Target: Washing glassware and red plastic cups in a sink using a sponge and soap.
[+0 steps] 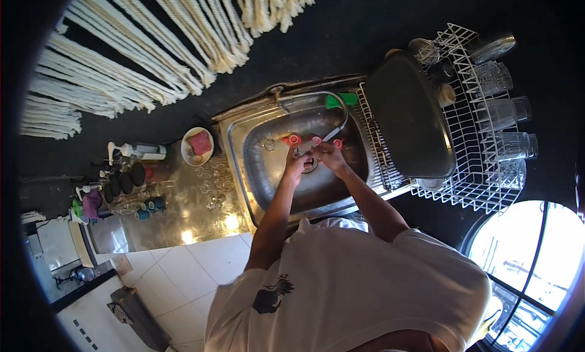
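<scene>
Over the stainless steel sink (pixel 269 187), my left hand (pixel 298 165) is closed around a small clear vessel (pixel 305 147), glass or plastic. My right hand (pixel 331 156) meets it from the other side, its fingers on the same vessel. Just beyond my fingers sit a red-and-white round item (pixel 295 139) and a second red item (pixel 337 144); their exact kind is unclear. The curved faucet (pixel 340 98) ends in a pale nozzle (pixel 332 133) right above my right hand. Below the hands, the drain (pixel 311 167) is partly covered.
A white wire dish rack (pixel 470 169) with several glasses stands right, a large dark tray (pixel 406 119) leaning against it. A green item (pixel 342 100) lies at the sink's back edge. Left are a bowl with a pink sponge (pixel 199 142), clear glassware (pixel 215 176), blue cups (pixel 155 204) and a pump bottle (pixel 141 151).
</scene>
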Available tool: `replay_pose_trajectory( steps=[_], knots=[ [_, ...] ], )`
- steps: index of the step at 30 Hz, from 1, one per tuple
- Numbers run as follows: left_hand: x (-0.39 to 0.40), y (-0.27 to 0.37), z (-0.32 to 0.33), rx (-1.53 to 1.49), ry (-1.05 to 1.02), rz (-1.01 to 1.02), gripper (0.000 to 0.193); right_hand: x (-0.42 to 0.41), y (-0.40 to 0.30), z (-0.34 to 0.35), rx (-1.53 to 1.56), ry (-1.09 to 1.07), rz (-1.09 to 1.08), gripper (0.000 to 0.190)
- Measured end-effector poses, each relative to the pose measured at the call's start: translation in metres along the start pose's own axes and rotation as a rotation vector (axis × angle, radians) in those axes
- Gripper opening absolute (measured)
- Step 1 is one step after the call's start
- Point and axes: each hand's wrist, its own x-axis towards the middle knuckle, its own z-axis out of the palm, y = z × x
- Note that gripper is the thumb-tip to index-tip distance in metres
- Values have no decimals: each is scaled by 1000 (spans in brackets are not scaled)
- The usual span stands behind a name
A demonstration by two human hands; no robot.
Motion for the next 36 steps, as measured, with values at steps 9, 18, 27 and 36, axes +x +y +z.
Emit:
replay_pose_trajectory(
  steps=[9, 18, 27, 36],
  knots=[
    [67, -69, -4, -412, -128, 51, 26, 20, 8, -26, 224, -158, -149, 23],
    [41, -47, 22, 340, 219, 242, 19, -1, 3, -16, 130, -85, 149, 28],
    [52, -50, 37, 561, 376, 402, 38, -6, -14, -32, 20, -203, 86, 43],
    [38, -44, 26, 97, 3, 686, 44, 25, 5, -31, 254, -221, 20, 26]
  ],
)
